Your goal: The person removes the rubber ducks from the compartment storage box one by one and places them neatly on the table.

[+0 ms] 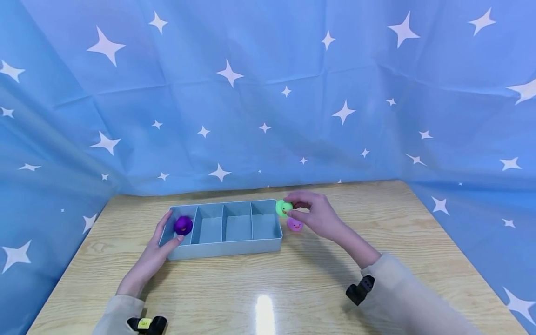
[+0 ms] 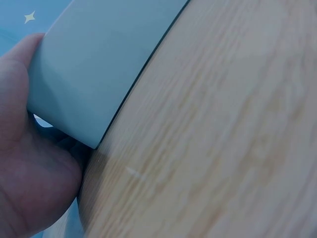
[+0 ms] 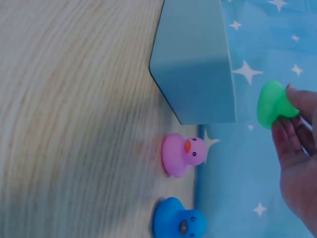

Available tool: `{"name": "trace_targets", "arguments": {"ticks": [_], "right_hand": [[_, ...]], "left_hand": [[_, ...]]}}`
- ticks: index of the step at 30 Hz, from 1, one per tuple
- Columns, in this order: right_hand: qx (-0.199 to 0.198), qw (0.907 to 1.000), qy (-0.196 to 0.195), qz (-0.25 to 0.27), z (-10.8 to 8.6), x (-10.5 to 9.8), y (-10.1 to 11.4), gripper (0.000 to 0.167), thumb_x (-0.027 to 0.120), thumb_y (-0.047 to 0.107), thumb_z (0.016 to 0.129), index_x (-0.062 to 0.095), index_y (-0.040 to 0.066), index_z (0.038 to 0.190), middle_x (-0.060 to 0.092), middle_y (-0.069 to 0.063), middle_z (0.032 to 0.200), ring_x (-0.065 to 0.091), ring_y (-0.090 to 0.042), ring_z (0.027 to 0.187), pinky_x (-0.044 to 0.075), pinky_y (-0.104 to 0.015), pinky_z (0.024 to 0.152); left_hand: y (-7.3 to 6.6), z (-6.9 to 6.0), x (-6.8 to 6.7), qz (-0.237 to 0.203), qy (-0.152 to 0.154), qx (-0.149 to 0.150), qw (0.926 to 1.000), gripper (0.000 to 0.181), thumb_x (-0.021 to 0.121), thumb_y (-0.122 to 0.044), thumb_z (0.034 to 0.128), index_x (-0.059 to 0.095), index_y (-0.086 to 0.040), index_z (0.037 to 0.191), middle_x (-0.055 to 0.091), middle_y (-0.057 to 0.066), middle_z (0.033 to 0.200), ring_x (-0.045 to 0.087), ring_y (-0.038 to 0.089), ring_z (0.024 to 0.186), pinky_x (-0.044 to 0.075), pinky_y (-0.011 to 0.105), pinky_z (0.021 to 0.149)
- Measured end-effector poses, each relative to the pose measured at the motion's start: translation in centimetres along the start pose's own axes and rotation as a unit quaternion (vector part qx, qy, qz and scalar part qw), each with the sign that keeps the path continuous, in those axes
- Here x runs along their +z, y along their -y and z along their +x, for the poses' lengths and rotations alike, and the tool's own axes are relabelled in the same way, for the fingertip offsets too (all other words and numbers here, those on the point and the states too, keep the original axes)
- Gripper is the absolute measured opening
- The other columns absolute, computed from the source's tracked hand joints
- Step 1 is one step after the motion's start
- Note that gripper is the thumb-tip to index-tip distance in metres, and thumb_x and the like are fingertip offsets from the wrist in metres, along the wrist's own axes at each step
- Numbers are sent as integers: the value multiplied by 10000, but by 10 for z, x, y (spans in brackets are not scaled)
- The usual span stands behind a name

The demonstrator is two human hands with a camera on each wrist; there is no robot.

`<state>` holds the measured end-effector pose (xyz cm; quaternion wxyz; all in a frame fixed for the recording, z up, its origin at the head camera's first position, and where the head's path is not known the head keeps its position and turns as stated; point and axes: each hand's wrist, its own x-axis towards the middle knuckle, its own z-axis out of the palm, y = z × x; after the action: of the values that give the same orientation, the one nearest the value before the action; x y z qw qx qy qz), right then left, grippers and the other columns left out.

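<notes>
Pinching a green duck (image 1: 282, 209) in the right hand (image 1: 317, 212), by the right end of a blue tray (image 1: 226, 250). Gripping its left end, purple duck (image 1: 183, 225) inside, with the left hand (image 1: 151, 255). Toward the back edge of the desk (image 1: 209, 288): pink duck (image 3: 179, 154), blue duck (image 3: 177, 222).

Blue cloth (image 1: 268, 46) — white stars (image 1: 230, 73), pale wooden table (image 1: 209, 293)

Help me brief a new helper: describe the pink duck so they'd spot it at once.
On the wooden table, find the long divided tray. Just off its right end, with the blue duck beyond, sits the pink duck. Its pink body distinguishes it from the blue duck and the green duck in the right hand.
</notes>
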<state>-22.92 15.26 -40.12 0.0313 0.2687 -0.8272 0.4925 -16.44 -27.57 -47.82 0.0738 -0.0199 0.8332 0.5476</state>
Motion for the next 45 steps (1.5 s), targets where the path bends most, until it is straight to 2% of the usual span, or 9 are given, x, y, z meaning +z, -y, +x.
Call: {"name": "trace_targets", "arguments": {"ticks": [9,15,22,25,32,35,45], "right_hand": [[100,9998,-159,-17,-10,-6,-6,321,756,-74,876,723,-60,1196,685,-187,1226,719,-268,960,557,-487,952],[40,9995,-258,-198,-15,-17,-8,312,752,-64,885,728,-50,1196,694,-181,1214,719,-274,954,559,-490,949],[164,9986,-403,-305,-21,-30,-15,312,757,-58,886,734,-36,1197,698,-162,1212,706,-273,967,561,-481,950],[200,9982,-440,-350,-24,-35,-19,308,757,-58,886,733,-38,1193,699,-161,1209,704,-276,967,568,-456,942],[402,9962,-736,-252,-31,-46,-33,290,748,-59,895,724,-58,1184,705,-184,1171,695,-236,956,559,-211,881],[483,9947,-860,-286,-34,-48,-40,281,749,-54,897,721,-60,1177,713,-190,1118,693,-226,944,545,-164,859],[733,9922,-867,-520,-42,-55,-52,282,746,-36,906,717,-52,1186,711,-193,1111,686,-255,960,569,-226,853]], "left_hand": [[-1,1,0,-111,-18,129,9999,874,585,-347,1033,-26,-357,1657,-74,177,1706,-95,500,1521,-20,811,1095],[-1,0,1,-67,-10,77,9999,876,581,-357,1034,-36,-357,1656,-80,177,1705,-99,503,1519,-22,818,1087],[-1,-1,1,-32,12,71,10000,874,576,-370,1037,-43,-368,1654,-82,175,1706,-93,507,1518,-8,820,1087],[-1,-1,1,-23,-5,101,9999,871,576,-371,1036,-39,-367,1654,-79,176,1706,-87,506,1520,-2,820,1088],[-2,-2,1,-8,-12,106,9999,869,574,-365,1036,-36,-363,1655,-77,181,1705,-84,506,1520,-2,822,1087],[-2,-1,0,-14,-3,106,9999,869,574,-370,1037,-37,-369,1654,-78,179,1705,-88,507,1519,-3,822,1086],[-1,-1,0,-34,-3,125,9999,866,573,-356,1039,-36,-362,1656,-83,178,1705,-94,506,1518,-5,819,1088]]}}
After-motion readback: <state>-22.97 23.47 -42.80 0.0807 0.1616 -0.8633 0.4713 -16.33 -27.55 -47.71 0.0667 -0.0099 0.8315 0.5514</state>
